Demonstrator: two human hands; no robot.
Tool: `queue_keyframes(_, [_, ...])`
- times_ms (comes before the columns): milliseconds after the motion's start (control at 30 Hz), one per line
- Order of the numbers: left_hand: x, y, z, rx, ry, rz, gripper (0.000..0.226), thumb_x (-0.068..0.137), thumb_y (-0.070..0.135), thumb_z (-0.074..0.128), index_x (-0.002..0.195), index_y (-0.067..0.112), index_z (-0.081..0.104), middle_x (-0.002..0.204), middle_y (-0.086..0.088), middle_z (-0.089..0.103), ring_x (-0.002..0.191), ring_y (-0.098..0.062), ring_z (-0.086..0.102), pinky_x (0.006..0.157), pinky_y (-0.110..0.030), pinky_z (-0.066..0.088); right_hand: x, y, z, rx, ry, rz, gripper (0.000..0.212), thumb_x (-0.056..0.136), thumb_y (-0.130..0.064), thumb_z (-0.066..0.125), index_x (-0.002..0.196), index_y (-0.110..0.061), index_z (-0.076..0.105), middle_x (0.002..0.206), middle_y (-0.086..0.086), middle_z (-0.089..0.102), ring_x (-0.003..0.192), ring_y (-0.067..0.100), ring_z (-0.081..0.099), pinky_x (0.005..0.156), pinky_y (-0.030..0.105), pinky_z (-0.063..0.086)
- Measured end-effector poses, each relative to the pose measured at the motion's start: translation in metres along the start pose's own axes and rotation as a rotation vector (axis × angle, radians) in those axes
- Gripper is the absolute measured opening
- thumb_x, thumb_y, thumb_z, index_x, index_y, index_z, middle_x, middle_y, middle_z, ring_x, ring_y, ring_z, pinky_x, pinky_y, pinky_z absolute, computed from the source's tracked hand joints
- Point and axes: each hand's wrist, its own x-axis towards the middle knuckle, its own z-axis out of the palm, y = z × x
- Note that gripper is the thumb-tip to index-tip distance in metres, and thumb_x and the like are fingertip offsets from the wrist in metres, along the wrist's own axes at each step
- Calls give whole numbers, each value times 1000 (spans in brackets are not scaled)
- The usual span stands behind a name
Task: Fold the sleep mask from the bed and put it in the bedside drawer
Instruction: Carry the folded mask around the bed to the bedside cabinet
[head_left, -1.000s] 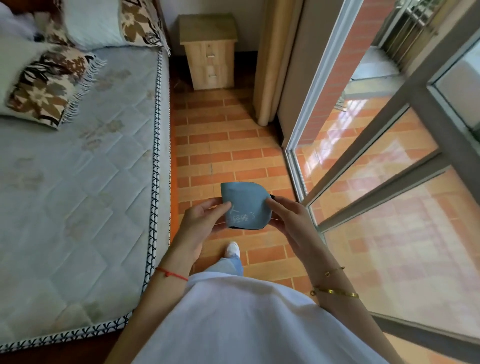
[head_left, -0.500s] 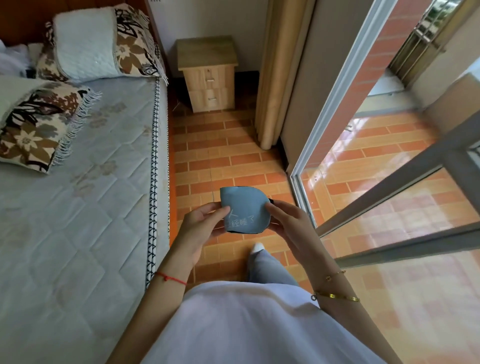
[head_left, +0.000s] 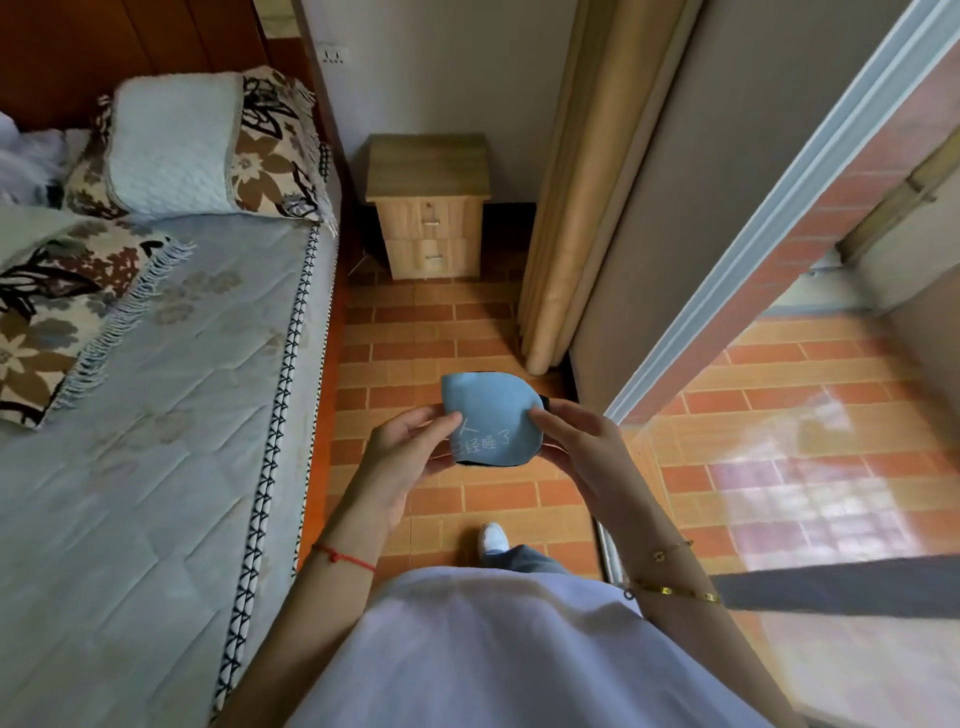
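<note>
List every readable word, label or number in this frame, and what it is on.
"人": upper line in pale script on the blue sleep mask, held between the left hand and the right hand.
"经睡了": lower line on the mask; a character before it is cut off at the fold and unreadable.
No other text is visible.

Soft matt blue cloth sleep mask (head_left: 488, 418). Light wood bedside drawer (head_left: 428, 223), small metal handles. Quilted cloth bed (head_left: 156, 415). Shiny brick floor (head_left: 467, 332).

Both hands, left (head_left: 402, 457) and right (head_left: 582, 447), raised together, fingers pinching closed.
</note>
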Motion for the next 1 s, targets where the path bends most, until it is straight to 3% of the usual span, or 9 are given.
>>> queue_keyframes(133, [42, 25, 18, -16, 49, -8, 23, 83, 25, 70, 105, 18, 70, 104, -7, 74, 97, -22, 70, 74, -29, 57, 55, -27, -9, -53, -28, 19, 24, 90, -12, 61, 109, 2, 66, 100, 15, 68, 93, 23, 65, 84, 36, 53])
queue_keyframes(300, [86, 50, 24, -67, 116, -6, 24, 82, 21, 71, 105, 14, 71, 99, -6, 75, 92, -20, 72, 72, -30, 60, 113, -50, -3, -62, -81, 55, 24, 91, -10, 60, 109, 4, 65, 100, 14, 68, 93, 22, 65, 83, 32, 55])
queue_keyframes(433, [125, 70, 20, -148, 170, -10, 8, 81, 15, 73, 78, 22, 76, 79, 5, 77, 73, -9, 73, 61, -22, 57, 162, -64, 7, -59, -120, 70, 14, 90, -9, 60, 98, 1, 67, 94, 13, 67, 89, 21, 65, 78, 30, 56])
queue_keyframes(600, [185, 103, 12, -198, 206, -39, 7, 80, 14, 73, 77, 20, 74, 79, 0, 76, 71, -12, 72, 58, -22, 56, 233, -79, 27, -63, -119, 81, 14, 89, -8, 62, 99, 1, 66, 92, 12, 65, 84, 18, 63, 71, 25, 56])
queue_keyframes(900, [315, 207, -26, -164, 177, -51, 6, 84, 11, 69, 83, 17, 69, 94, -10, 70, 92, -24, 65, 85, -35, 54, 378, -130, 92, -54, -106, 71, 24, 88, -14, 65, 107, 0, 67, 94, 7, 69, 85, 15, 64, 67, 21, 52])
queue_keyframes(1000, [355, 245, -41, -129, 158, -33, 6, 86, 13, 67, 86, 18, 67, 96, -7, 70, 96, -23, 65, 89, -35, 54, 425, -150, 116, -45, -99, 48, 16, 87, -15, 65, 100, -7, 71, 97, 9, 72, 88, 18, 67, 72, 29, 55])
